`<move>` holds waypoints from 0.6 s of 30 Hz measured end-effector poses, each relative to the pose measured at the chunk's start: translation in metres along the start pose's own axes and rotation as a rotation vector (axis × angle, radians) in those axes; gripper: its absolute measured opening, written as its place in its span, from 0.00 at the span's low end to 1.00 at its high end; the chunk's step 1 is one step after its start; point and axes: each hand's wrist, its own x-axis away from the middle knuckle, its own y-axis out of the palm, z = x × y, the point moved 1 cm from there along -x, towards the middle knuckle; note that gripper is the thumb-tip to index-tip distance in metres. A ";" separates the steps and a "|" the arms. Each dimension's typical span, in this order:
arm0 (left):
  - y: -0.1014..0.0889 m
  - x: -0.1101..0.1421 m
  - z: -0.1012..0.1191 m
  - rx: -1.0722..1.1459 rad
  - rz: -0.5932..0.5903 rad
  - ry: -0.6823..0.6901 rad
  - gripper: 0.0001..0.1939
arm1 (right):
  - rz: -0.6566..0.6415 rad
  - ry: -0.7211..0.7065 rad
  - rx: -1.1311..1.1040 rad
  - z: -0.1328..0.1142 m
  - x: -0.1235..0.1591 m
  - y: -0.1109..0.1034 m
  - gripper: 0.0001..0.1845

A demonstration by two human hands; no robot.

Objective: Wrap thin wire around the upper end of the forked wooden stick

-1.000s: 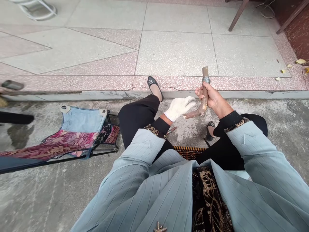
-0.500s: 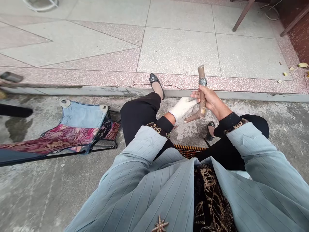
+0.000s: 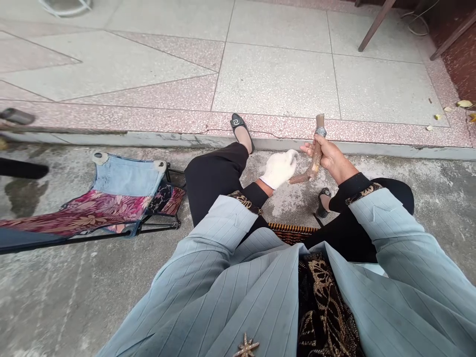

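Note:
A forked wooden stick [image 3: 316, 157] with a short side branch at its lower end is in my bare right hand [image 3: 333, 159]. My right thumb presses along it, and the fingertips show past its left side. Grey wire [image 3: 320, 132] is wound in a band round the stick just above my thumb, below the cut top end. My left hand [image 3: 279, 168], in a white knitted glove, is closed beside the stick, close to the tip of the side branch. Its fingers are curled, and whatever may be inside them is hidden.
A folding chair [image 3: 107, 206] with blue and floral fabric stands at the left. Ahead runs a low step edge [image 3: 178, 141] with tiled floor above it. Wooden furniture legs [image 3: 376, 26] stand at the far right. Under me shows part of a woven seat [image 3: 292, 233].
The stick has moved down and slightly right, now tilted more, in my right hand. My left hand has drawn a little away from the stick and turned, its fingers curling into a fist.

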 end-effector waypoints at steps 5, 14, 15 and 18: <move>-0.003 -0.004 -0.012 0.088 0.078 0.030 0.04 | -0.008 -0.043 0.048 0.006 -0.002 -0.005 0.15; -0.015 -0.008 -0.010 0.071 -0.191 -0.108 0.10 | -0.026 -0.017 0.006 -0.003 0.012 0.000 0.14; -0.015 -0.008 -0.009 0.099 -0.223 -0.116 0.12 | -0.028 -0.015 0.002 -0.004 0.013 0.001 0.12; -0.015 -0.007 -0.006 0.124 -0.269 -0.134 0.18 | -0.036 0.009 0.022 -0.006 0.016 0.003 0.09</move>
